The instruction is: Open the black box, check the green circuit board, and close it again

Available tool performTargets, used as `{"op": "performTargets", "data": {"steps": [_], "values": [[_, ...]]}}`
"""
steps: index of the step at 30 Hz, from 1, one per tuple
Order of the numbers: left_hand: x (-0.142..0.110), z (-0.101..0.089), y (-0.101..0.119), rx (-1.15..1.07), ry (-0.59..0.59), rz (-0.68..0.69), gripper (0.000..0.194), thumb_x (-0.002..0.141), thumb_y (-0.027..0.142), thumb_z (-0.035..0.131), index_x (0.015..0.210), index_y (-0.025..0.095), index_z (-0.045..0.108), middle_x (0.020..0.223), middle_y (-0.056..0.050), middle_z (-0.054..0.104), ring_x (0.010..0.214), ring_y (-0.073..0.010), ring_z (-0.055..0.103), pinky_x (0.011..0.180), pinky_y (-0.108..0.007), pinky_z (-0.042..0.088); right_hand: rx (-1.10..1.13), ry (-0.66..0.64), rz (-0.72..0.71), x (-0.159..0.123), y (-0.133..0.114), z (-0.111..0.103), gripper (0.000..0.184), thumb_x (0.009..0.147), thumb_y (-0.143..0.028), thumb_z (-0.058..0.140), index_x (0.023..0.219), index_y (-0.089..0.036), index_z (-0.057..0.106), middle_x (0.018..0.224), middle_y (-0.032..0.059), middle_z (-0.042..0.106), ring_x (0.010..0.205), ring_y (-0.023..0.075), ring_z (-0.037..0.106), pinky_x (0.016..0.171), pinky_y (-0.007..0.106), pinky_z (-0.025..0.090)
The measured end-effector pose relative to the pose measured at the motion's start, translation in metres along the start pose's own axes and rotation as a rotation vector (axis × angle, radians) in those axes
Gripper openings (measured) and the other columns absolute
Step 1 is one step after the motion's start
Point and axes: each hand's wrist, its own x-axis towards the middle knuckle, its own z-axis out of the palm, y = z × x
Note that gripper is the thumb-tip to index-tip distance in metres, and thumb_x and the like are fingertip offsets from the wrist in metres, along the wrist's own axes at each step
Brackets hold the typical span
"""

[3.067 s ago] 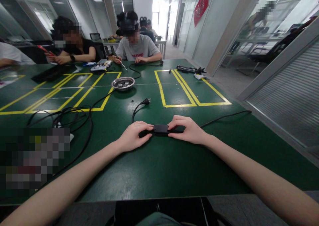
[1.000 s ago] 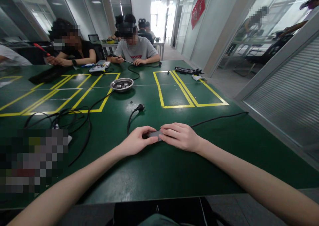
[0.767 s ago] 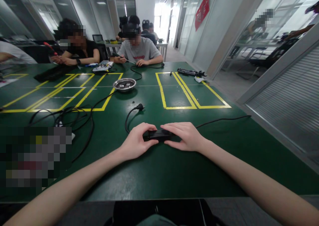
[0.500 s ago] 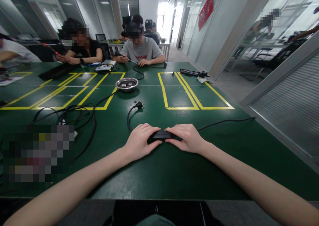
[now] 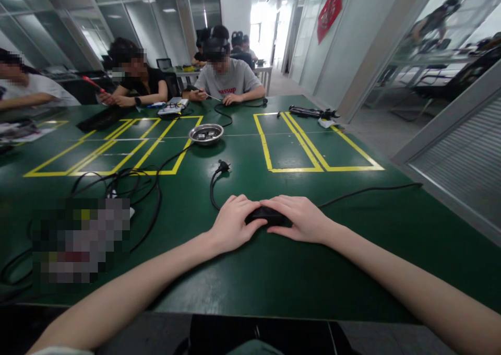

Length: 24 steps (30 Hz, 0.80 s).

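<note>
A black power adapter (image 5: pixel 273 217) lies on the green table between my hands, its ends and much of its top covered by fingers. My left hand (image 5: pixel 234 222) is closed around its left end, thumb along the near side. From the right, my right hand (image 5: pixel 302 219) grips the other end, its fingertips meeting those of the left on top. A short cord leads from the adapter's left side to a black plug (image 5: pixel 223 167) beyond my left hand. Past my right hand a thin black cable (image 5: pixel 370 190) runs toward the table's right edge.
Left of my arm sit tangled black cables (image 5: pixel 158 203) and a blurred-out item (image 5: pixel 84 240). Farther off stand a metal bowl (image 5: pixel 206 134) holding small metal parts and a folded black tripod-like item (image 5: pixel 311 113). Yellow tape (image 5: pixel 293 170) marks the table. Several people sit across it.
My hands have drawn closer together over the adapter, so less of its top shows. The view has turned slightly left, shifting the scene to the right.
</note>
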Motion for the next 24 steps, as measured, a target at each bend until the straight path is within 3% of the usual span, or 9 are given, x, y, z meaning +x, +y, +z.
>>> {"op": "performTargets", "data": {"steps": [8, 12, 15, 17, 20, 24], "values": [[0.003, 0.003, 0.002, -0.179, -0.015, -0.072, 0.020, 0.101, 0.036, 0.064, 0.106, 0.018, 0.072, 0.094, -0.005, 0.075, 0.086, -0.0205, 0.065, 0.082, -0.033, 0.050, -0.309, -0.072, -0.176, 0.000, 0.000, -0.004, 0.040, 0.108, -0.039, 0.046, 0.141, -0.020, 0.058, 0.116, 0.0132, 0.073, 0.093, 0.0225, 0.071, 0.072, 0.031, 0.057], [0.002, 0.007, -0.002, -0.245, -0.018, -0.080, 0.021, 0.100, 0.036, 0.064, 0.109, 0.019, 0.073, 0.096, -0.005, 0.075, 0.086, -0.0205, 0.067, 0.082, -0.033, 0.054, -0.309, -0.098, -0.175, -0.001, 0.000, -0.003, 0.047, 0.108, -0.038, 0.047, 0.151, -0.020, 0.051, 0.113, 0.0127, 0.072, 0.090, 0.0218, 0.071, 0.068, 0.030, 0.056], [-0.002, 0.007, -0.006, -0.209, 0.159, -0.015, 0.032, 0.098, 0.030, 0.065, 0.129, 0.020, 0.067, 0.126, -0.012, 0.072, 0.117, -0.0275, 0.064, 0.102, -0.045, 0.053, -0.175, -0.077, 0.000, -0.005, 0.012, 0.000, 0.052, 0.106, -0.041, 0.050, 0.155, -0.022, 0.048, 0.108, 0.0105, 0.073, 0.084, 0.0217, 0.072, 0.065, 0.029, 0.057], [-0.005, 0.006, -0.008, -0.138, 0.279, 0.057, 0.049, 0.097, 0.024, 0.064, 0.145, 0.021, 0.055, 0.151, -0.016, 0.057, 0.140, -0.0313, 0.050, 0.116, -0.055, 0.043, -0.096, 0.026, 0.182, -0.010, 0.028, -0.002, 0.052, 0.104, -0.043, 0.052, 0.153, -0.023, 0.051, 0.109, 0.0106, 0.074, 0.086, 0.0246, 0.074, 0.071, 0.034, 0.060], [-0.008, 0.004, -0.009, -0.085, 0.261, 0.157, 0.050, 0.098, 0.020, 0.059, 0.147, 0.024, 0.054, 0.157, -0.016, 0.050, 0.142, -0.0314, 0.049, 0.116, -0.057, 0.043, -0.035, 0.256, 0.494, -0.021, 0.061, -0.015, 0.048, 0.100, -0.044, 0.056, 0.143, -0.023, 0.062, 0.120, 0.0126, 0.075, 0.102, 0.0319, 0.074, 0.086, 0.045, 0.060], [-0.011, 0.003, -0.008, -0.055, 0.175, 0.250, 0.041, 0.099, 0.018, 0.057, 0.140, 0.022, 0.061, 0.153, -0.016, 0.055, 0.138, -0.0306, 0.053, 0.113, -0.055, 0.048, -0.090, 0.545, 0.941, -0.040, 0.104, -0.042, 0.052, 0.099, -0.048, 0.050, 0.136, -0.015, 0.066, 0.113, 0.0146, 0.077, 0.100, 0.0309, 0.073, 0.088, 0.045, 0.058]]}}
